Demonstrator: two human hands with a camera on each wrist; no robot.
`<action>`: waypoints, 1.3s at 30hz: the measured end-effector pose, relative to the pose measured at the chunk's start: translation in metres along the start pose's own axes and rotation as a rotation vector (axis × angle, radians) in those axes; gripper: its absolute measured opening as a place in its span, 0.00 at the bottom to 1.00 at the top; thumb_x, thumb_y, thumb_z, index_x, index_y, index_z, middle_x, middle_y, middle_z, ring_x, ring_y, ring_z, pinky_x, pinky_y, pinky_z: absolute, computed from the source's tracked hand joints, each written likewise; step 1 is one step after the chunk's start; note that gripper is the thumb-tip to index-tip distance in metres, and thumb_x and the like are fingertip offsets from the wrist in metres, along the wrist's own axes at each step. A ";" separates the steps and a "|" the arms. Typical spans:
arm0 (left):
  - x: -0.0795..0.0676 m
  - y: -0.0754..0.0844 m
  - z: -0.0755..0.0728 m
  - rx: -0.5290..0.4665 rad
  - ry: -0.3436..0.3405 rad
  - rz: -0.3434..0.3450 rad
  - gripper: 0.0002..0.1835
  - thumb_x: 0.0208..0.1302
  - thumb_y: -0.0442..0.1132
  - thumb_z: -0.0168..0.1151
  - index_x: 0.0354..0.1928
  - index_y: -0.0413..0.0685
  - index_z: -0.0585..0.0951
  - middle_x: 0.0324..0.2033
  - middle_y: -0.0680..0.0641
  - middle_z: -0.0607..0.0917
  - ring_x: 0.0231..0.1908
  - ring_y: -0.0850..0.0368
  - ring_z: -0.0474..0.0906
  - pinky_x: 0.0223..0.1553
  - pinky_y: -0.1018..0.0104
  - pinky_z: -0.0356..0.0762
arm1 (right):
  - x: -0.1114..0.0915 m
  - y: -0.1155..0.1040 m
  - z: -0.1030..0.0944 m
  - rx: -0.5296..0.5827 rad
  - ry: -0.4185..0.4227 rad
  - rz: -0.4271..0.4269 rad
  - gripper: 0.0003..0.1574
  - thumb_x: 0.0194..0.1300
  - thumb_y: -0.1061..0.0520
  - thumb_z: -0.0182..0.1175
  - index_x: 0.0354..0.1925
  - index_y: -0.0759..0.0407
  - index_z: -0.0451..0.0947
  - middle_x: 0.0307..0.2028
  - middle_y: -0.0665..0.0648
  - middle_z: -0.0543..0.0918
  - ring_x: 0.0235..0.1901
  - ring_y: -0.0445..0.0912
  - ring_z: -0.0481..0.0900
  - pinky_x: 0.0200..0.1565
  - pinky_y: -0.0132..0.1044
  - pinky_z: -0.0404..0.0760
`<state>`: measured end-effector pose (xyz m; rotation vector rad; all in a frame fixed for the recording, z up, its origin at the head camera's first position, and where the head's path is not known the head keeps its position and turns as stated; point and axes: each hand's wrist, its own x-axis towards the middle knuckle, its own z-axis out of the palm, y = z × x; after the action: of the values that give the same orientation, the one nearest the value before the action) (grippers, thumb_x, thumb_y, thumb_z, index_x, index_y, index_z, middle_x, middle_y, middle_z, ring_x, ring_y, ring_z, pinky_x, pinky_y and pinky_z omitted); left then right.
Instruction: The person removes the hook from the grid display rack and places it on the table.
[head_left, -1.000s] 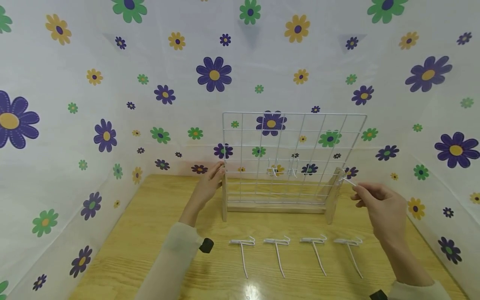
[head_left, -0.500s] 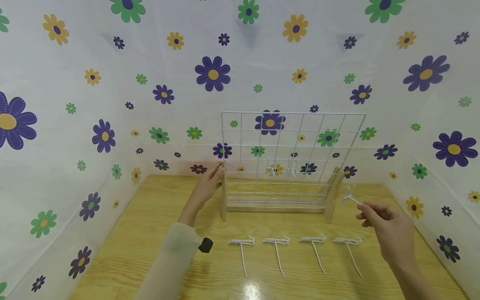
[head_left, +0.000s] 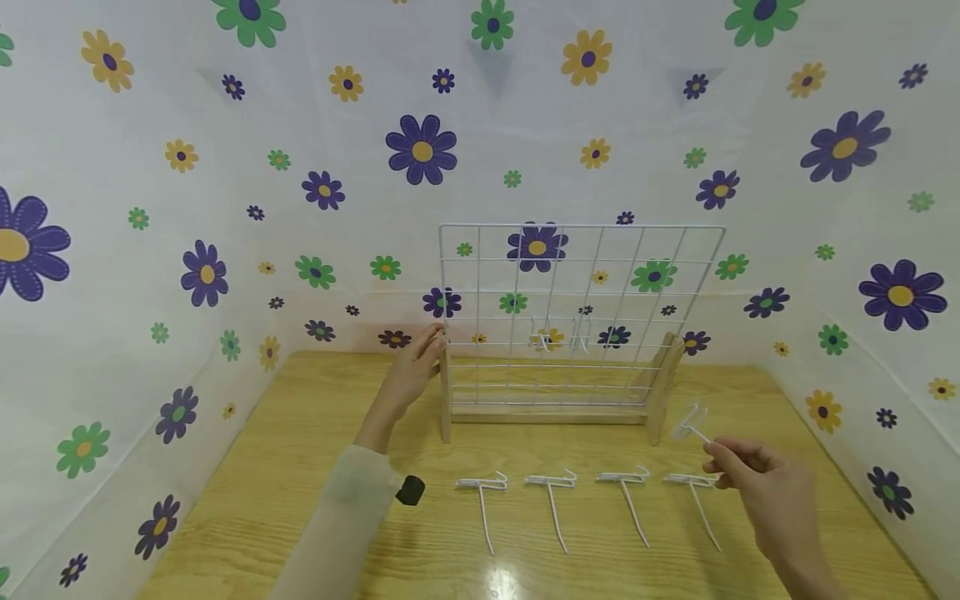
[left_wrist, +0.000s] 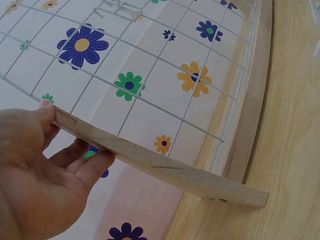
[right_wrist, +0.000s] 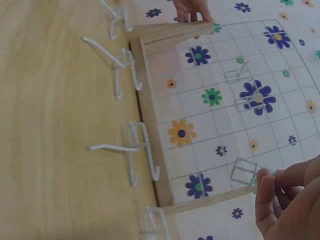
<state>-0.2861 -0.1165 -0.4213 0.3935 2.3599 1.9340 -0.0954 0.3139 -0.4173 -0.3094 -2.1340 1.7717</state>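
A white wire grid rack stands on the table between wooden uprights, joined by a wooden crossbar [head_left: 547,414]. My left hand [head_left: 408,375] grips the upper end of its left upright [left_wrist: 150,162], thumb on the top edge and fingers beneath. Two white wire hooks, a left one [head_left: 543,340] and a right one [head_left: 582,337], hang side by side on the grid. My right hand [head_left: 772,496] pinches another white hook [head_left: 697,433] by its prong, its wire frame pointing away. That hook is held right of and in front of the right upright [head_left: 660,392].
Several more white hooks lie in a row in front of the rack, from a leftmost one [head_left: 486,521] to a rightmost one [head_left: 705,517] beside my right hand. Flower-printed sheeting [head_left: 300,125] encloses the wooden table [head_left: 247,500] at back and sides.
My right hand has come down and toward me with the hook, from beside the rack's right upright to above the rightmost lying hook. My left hand keeps its grip on the left upright.
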 end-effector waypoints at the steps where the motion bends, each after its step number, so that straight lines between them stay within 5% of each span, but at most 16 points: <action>1: 0.000 0.000 0.000 0.001 0.001 -0.002 0.29 0.85 0.48 0.45 0.81 0.52 0.60 0.77 0.38 0.63 0.74 0.38 0.63 0.69 0.51 0.72 | -0.002 0.002 0.000 -0.033 -0.006 0.022 0.14 0.69 0.61 0.69 0.42 0.75 0.84 0.27 0.51 0.89 0.25 0.42 0.86 0.28 0.30 0.87; 8: 0.000 0.000 0.000 0.005 -0.002 0.004 0.29 0.85 0.47 0.44 0.81 0.49 0.58 0.77 0.37 0.62 0.74 0.37 0.62 0.70 0.50 0.71 | -0.018 0.017 -0.003 -0.271 -0.075 0.138 0.26 0.72 0.48 0.67 0.51 0.72 0.82 0.32 0.51 0.90 0.29 0.45 0.86 0.36 0.27 0.86; 21: 0.003 -0.001 0.001 0.007 -0.019 0.028 0.29 0.85 0.50 0.45 0.81 0.50 0.60 0.77 0.39 0.62 0.74 0.38 0.62 0.70 0.51 0.71 | -0.024 0.041 -0.008 -0.290 -0.132 0.334 0.30 0.70 0.42 0.69 0.54 0.67 0.84 0.33 0.50 0.90 0.34 0.46 0.85 0.39 0.29 0.85; 39: 0.000 -0.004 -0.002 -0.011 -0.021 0.024 0.28 0.85 0.49 0.45 0.81 0.52 0.60 0.78 0.40 0.60 0.74 0.38 0.62 0.69 0.51 0.71 | -0.040 0.069 0.002 -0.303 -0.171 0.349 0.22 0.70 0.52 0.69 0.49 0.71 0.83 0.33 0.56 0.89 0.31 0.45 0.87 0.37 0.29 0.88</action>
<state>-0.2873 -0.1186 -0.4245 0.4414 2.3414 1.9422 -0.0633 0.3106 -0.4903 -0.6652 -2.6071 1.6945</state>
